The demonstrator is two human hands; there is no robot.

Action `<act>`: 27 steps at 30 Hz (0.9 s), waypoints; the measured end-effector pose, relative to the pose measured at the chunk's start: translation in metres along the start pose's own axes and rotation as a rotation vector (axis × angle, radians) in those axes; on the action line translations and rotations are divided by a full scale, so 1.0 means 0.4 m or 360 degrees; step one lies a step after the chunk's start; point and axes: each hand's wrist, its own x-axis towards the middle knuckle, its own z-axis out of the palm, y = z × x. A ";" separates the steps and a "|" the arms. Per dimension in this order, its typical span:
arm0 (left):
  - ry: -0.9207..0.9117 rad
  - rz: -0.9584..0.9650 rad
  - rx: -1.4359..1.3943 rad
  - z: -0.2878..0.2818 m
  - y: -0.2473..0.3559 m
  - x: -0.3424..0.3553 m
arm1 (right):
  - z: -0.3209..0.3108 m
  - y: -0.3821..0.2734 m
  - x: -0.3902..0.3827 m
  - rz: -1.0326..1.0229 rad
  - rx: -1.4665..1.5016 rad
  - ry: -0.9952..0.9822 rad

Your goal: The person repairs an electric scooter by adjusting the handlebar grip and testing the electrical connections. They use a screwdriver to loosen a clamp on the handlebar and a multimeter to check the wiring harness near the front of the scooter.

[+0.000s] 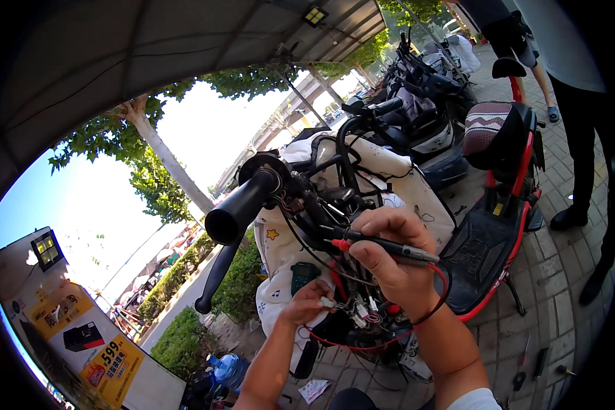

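In my right hand [398,256] is a pair of meter test probes [389,244], one dark and one with a red part, gripped between thumb and fingers. A red lead [446,290] loops down from them past my wrist. Lower and to the left, my left hand [307,305] pinches a small white wire connector [328,302]. Both hands are over the opened front of an electric scooter, where loose wires and white plugs [365,313] hang out. Beside my left hand sits a dark green handheld meter [304,275]. The scooter's black handlebar grip [242,208] points toward me.
A brake lever [219,277] juts out at left, beside a white patterned cover [424,184]. A red scooter [488,239] stands at right, near a standing person [581,116]. Tools, including a screwdriver [541,362], lie on the paving. A blue water jug [229,369] is at lower left.
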 end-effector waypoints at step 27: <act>0.0089 -0.0047 -0.0004 -0.020 -0.011 0.006 | 0.054 0.007 0.121 -0.0886 -0.0700 -0.0199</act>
